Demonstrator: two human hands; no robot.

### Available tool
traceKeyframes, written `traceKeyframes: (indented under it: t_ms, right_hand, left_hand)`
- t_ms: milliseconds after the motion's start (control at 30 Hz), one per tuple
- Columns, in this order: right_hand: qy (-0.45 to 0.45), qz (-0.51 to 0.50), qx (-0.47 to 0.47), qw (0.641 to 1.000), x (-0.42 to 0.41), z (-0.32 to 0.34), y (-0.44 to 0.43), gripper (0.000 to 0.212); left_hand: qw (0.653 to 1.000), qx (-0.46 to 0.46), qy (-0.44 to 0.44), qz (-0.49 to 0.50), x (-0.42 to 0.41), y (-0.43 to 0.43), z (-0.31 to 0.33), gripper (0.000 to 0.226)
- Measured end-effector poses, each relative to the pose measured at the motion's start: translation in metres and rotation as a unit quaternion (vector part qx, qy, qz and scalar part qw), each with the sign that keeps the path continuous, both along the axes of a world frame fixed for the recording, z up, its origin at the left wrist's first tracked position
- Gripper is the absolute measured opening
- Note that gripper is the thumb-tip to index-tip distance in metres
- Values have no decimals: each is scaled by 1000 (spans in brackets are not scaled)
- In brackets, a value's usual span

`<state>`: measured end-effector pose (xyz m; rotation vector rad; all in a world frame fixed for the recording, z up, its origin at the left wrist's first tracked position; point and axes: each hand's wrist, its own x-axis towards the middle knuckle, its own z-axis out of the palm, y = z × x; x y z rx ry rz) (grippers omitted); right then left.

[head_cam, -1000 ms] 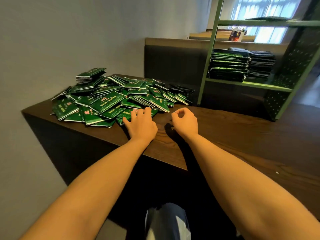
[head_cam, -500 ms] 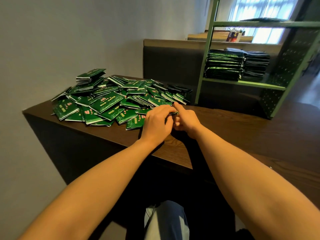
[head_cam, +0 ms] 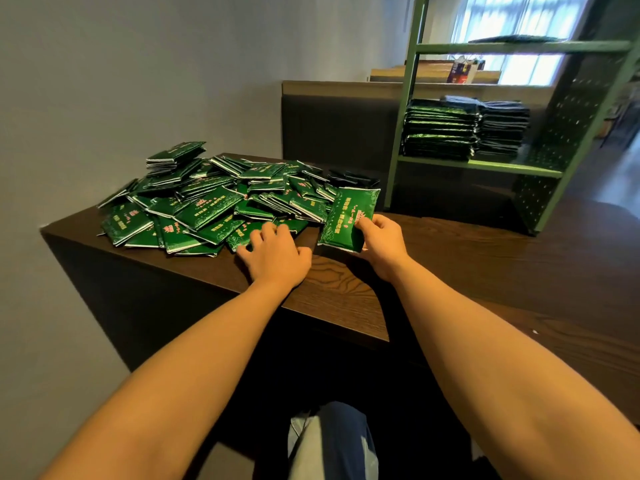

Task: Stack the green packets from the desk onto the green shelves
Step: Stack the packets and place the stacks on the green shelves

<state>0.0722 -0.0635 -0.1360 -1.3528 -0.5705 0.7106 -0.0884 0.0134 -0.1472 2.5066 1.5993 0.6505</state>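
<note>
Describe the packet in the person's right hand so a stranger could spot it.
Find the dark desk and its heap of green packets. At the heap's right edge, the right hand pinches one packet. It alone is raised and tilted; the rest lie heaped.

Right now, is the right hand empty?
No, the right hand grips one packet, held tilted just right of the pile.

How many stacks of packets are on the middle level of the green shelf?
2: a green stack on the left, a darker stack just right of it. Others may be hidden behind them.
</note>
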Motion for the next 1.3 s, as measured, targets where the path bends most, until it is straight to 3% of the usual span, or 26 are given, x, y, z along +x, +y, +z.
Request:
traceKeyframes:
  t_ms: [133,367,433,533,633,767,1000,1133,1300]
  right_hand:
    - [9,-1,9,1000,0,-2,-1,7]
    - [-32,-41,18,998,1,-2,-4,28]
    - [-34,-42,22,998,1,-3,-2,20]
    - [-49,-54,11,997,-1,-4,-1,13]
    - [-56,-59,13,997,1,-6,0,17]
    - [-59,-68,2,996,1,-5,2,17]
    - [-18,-62,0,998,-1,0,2,19]
    - [-13,-67,-2,998,0,0,1,17]
    - [6,-115,12,993,5,-1,-2,12]
  left_hand:
    - [1000,-28,1,-8,3,-1,1,36]
    - [985,-5,-95,-144,0,1,0,29]
    - [983,-9,-112,-144,1,0,-1,37]
    - [994,-33,-67,-86,3,-2,0,63]
    - [997,-24,-27,-63,3,-2,-1,62]
    - [994,-12,-46,-97,1,-4,3,62]
    - [973,-5,-131,-191,-2,-8,4,55]
    - [960,-33,-211,-180,-1,-4,5,48]
    - [915,-108,-360,-145,5,1,10,27]
